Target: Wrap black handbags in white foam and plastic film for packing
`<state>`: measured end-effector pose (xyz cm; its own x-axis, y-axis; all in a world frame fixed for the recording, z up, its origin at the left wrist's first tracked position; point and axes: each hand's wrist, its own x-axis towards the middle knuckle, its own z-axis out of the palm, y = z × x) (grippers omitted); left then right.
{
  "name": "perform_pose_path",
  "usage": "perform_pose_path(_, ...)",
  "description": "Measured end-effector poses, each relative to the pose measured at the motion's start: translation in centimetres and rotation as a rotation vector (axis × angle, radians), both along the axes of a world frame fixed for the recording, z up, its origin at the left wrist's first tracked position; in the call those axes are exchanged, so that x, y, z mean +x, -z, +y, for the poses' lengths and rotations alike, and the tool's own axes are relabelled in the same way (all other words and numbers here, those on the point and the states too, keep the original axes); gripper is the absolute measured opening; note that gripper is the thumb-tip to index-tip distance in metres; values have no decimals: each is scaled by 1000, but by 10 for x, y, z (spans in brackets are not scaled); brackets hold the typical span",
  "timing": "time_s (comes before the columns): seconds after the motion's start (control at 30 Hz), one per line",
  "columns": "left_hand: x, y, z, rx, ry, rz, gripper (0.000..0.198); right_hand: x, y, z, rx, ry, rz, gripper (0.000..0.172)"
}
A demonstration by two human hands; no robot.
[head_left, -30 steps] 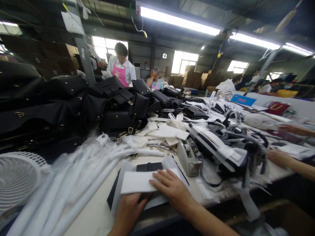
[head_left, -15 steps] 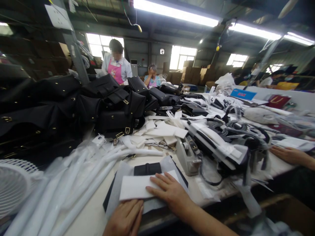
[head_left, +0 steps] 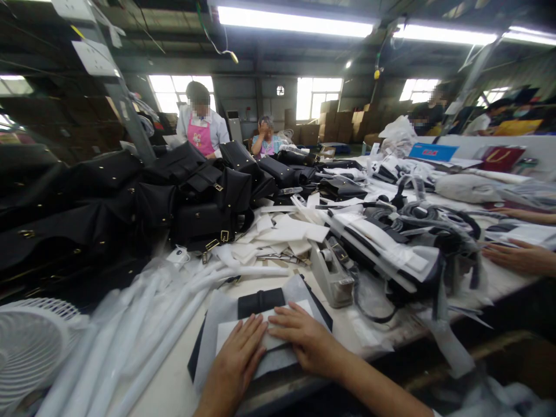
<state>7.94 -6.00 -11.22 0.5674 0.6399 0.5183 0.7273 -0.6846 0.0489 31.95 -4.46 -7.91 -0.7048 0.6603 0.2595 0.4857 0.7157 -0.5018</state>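
Observation:
Right in front of me a black bag (head_left: 259,300) lies flat near the table's front edge, with thin white wrapping paper (head_left: 216,311) spread over it. Across the paper lies a white foam sheet (head_left: 226,331). My left hand (head_left: 237,362) rests on the sheet's left part, fingers stretched out and flat. On its right part lies my right hand (head_left: 304,336), fingers also extended, the fingertips of both hands close together. Both palms hide much of the sheet. Just right of the bag stands a grey tape dispenser (head_left: 332,278).
Black bags (head_left: 204,220) are heaped at the left. White foam pieces (head_left: 278,231) lie behind my bag, and long white wrapped tubes (head_left: 143,341) run along the left beside a white fan (head_left: 32,347). Another person's hands (head_left: 519,255) work at the right. A wrapped bag (head_left: 382,246) lies nearer.
My left hand has moved up from the sheet's lower edge onto its face, fingers now flat. My right hand stays nearly in place. The view has tilted slightly; more of the neighbour's hands shows.

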Motion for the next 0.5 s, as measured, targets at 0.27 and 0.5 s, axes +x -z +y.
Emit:
perform_pose_path(0.27,-3,2,-10,112,13,126,46,0,-5,-14,54,71,-3,41)
perform_pose_path(0.5,-5,20,1,339,40,281,63,-1,-2,-15,73,137,-25,35)
